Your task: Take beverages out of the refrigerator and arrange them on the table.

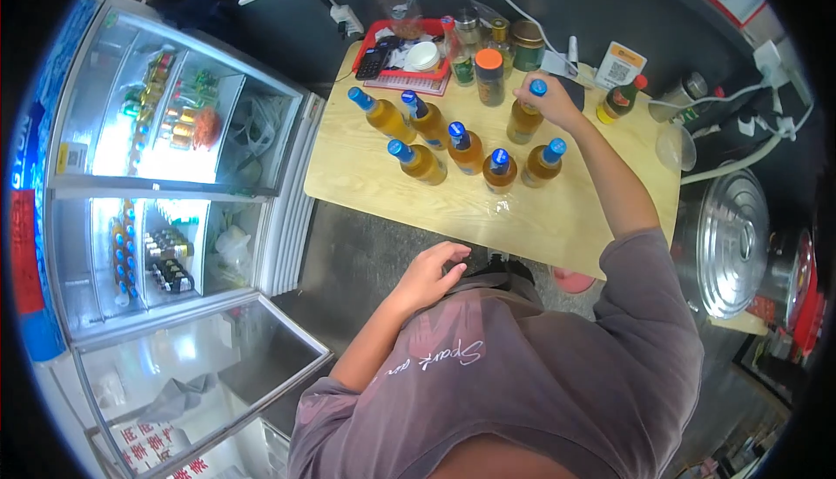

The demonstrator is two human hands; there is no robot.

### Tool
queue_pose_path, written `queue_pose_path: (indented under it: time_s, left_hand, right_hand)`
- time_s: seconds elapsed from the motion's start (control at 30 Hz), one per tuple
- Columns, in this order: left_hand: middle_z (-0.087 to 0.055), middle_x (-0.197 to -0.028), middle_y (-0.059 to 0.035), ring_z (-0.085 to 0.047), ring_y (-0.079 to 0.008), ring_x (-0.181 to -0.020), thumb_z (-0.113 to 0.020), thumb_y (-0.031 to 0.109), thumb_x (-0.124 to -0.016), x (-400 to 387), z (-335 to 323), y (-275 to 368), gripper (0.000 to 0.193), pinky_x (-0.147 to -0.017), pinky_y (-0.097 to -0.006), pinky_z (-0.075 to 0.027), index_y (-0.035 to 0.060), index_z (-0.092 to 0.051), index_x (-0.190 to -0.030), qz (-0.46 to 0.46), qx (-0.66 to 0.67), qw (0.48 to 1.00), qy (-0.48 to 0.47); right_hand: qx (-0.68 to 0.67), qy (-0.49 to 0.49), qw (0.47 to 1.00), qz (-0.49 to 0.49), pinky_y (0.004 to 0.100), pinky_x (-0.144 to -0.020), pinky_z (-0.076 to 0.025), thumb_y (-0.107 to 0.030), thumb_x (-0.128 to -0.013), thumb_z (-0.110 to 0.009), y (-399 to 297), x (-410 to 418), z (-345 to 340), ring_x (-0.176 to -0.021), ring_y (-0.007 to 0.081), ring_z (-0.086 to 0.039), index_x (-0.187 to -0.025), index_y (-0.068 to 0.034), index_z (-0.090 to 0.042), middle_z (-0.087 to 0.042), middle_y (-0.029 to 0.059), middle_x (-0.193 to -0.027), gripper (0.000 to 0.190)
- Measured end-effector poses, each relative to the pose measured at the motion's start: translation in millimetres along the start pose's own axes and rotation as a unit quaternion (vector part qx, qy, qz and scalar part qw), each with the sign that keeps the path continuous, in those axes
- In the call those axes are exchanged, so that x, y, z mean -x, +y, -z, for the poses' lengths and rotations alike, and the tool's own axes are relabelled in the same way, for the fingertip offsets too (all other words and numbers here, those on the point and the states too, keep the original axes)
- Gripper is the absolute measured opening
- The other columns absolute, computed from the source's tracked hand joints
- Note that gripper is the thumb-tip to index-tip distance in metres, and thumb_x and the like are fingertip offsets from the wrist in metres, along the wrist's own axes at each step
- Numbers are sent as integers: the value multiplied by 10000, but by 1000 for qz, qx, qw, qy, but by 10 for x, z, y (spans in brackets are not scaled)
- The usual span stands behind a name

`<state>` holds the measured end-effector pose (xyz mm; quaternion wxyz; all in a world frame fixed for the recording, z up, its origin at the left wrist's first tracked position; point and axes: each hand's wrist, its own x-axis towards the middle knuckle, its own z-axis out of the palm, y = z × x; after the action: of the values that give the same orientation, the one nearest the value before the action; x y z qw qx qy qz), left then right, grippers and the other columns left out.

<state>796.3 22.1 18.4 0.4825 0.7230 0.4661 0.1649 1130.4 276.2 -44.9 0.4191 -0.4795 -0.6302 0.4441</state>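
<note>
My right hand (pixel 552 101) is closed around the neck of a glass bottle (pixel 522 123) with a blue cap and amber liquid, which is upright at the right of a group of similar bottles. Near it stand a bottle (pixel 542 164) and another (pixel 500 173) towards the table's front edge. Further left are a bottle (pixel 466 151), one (pixel 423 164), one (pixel 428 123) and one (pixel 390 120), all upright on the pale wooden table (pixel 366 182). My left hand (pixel 428 276) is empty in front of my body, fingers apart and slightly curled, below the table's front edge.
A red plastic basket (pixel 360 61) with cups and card devices stands at the back, beside an orange-lidded jar (pixel 490 77). A sauce bottle (pixel 617 101) and a code stand (pixel 620 66) are at the back right. Left is a lit drinks fridge (pixel 157 191), its lower door open.
</note>
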Motion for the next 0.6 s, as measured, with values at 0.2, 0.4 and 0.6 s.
queue_pose_path:
  time_s: [0.2,0.4,0.6]
  left_hand:
    - [-686,-1155,-161,-688,-308,-1054,-638,116,-938,84,58,-32,300,-898,-380,-550,-6,-648,-1213,25,9,1000,12]
    - [-681,-1149,-156,-681,-301,-1068,-637,139,-940,327,241,-250,310,-921,-390,-542,6,-641,-1220,1,15,999,45]
    - [-682,-1136,-149,-686,-287,-1045,-631,140,-943,812,567,-643,290,-917,-398,-535,6,-633,-1200,-15,45,994,98]
  right_hand:
    - [72,-117,990,-39,285,-722,-459,-283,-935,-742,-246,-93,-105,-778,88,-546,-831,-87,-585,-582,-23,-806,272]
    - [95,-177,979,-23,317,-947,-483,-258,-944,-721,-407,-72,110,-1074,148,-604,-1205,-70,-650,-660,50,-1139,329]
    - [181,49,982,15,337,-1066,-449,-184,-982,-664,-1063,43,565,-1244,218,-585,-1370,-25,-565,-613,138,-1348,431]
